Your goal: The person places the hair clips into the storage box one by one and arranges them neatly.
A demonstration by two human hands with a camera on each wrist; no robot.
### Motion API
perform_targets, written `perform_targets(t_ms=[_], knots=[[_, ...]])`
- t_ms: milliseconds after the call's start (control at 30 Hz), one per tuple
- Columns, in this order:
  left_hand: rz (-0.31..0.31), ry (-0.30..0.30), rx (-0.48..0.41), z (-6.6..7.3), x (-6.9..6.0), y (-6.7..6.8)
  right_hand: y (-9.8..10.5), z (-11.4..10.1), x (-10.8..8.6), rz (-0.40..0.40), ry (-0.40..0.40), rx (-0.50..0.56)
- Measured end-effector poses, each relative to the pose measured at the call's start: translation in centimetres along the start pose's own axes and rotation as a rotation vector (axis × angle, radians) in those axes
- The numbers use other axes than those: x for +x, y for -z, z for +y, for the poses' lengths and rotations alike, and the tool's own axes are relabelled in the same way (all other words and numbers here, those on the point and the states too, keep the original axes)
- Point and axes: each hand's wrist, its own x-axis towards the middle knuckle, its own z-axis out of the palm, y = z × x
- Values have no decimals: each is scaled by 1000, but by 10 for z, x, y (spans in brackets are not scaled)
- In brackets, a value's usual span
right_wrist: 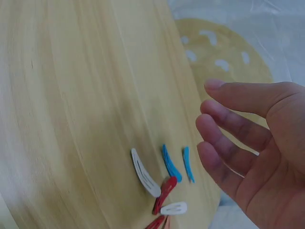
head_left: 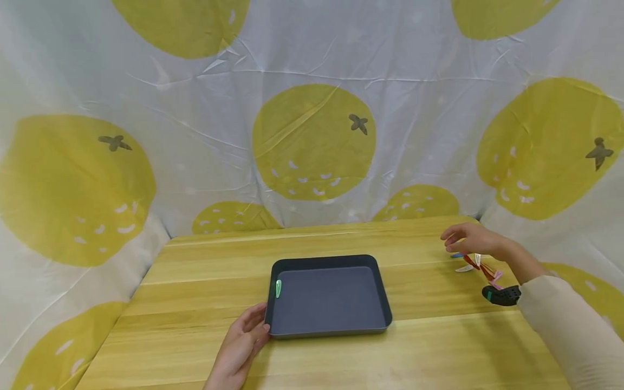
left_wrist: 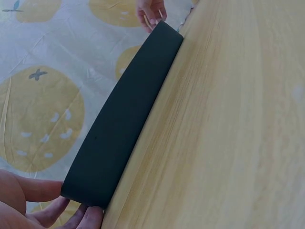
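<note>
A dark grey rectangular tray [head_left: 329, 300] lies on the wooden table, with one green snap hair clip [head_left: 278, 288] inside along its left side. My left hand [head_left: 242, 341] holds the tray's near left corner, thumb at the front and fingers along the side; the left wrist view shows the fingertips touching that corner. To the right, my right hand [head_left: 472, 238] is raised over loose snap hair clips, its fingers gently bent around nothing. Under it the right wrist view shows a white clip [right_wrist: 145, 174], a blue clip [right_wrist: 170, 164] and a red clip [right_wrist: 165, 194].
Pink clips [head_left: 496, 279] lie nearer the right sleeve. Beside that sleeve is a black curved piece with small holes [head_left: 502, 296]; its kind is unclear. A white cloth with yellow fruit prints [head_left: 314, 141] hangs behind the table [head_left: 205, 281] and along its sides.
</note>
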Motion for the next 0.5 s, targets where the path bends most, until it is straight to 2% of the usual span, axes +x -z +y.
perform_targets(t_ms=[267,500], knots=[[-1,14,8,0,0,0,10,17,-18,9,-63,59],[-9,-5,12,1,-1,0,12,38,-39,-1,-80,80]])
